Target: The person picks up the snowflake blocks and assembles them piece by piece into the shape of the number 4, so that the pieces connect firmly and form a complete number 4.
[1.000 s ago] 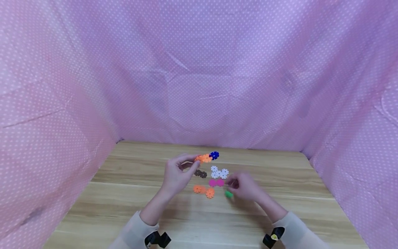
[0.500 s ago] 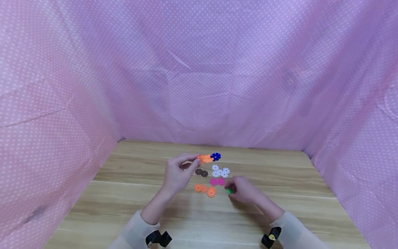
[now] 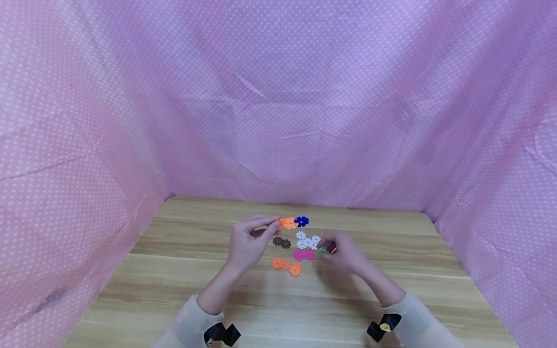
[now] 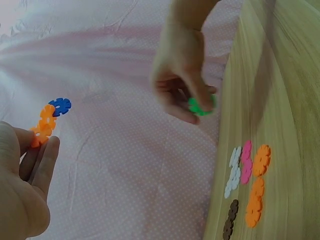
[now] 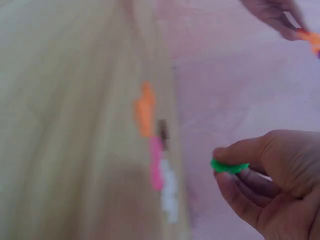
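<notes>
Between thumb and fingers, my left hand (image 3: 249, 244) pinches the end of a joined strip of orange snowflake discs (image 4: 44, 124). A dark blue snowflake disc (image 3: 301, 221) is fixed to the strip's far end. My right hand (image 3: 345, 253) holds a green snowflake disc (image 5: 230, 166) by its edge, raised off the table. In the left wrist view this green disc (image 4: 202, 105) shows below the thumb. Close to the right hand lie two pink discs (image 3: 303, 254) and a cluster of white discs (image 3: 307, 241).
Two brown discs (image 3: 281, 242) lie left of the white ones. Nearer the person, several orange discs (image 3: 285, 266) rest on the wooden table (image 3: 278, 309). Pink dotted cloth (image 3: 278, 145) encloses the back and sides.
My right hand reached the green disc on the table, pinched it and lifted it up and away. My left hand keeps its hold on the orange and blue strip, almost still.
</notes>
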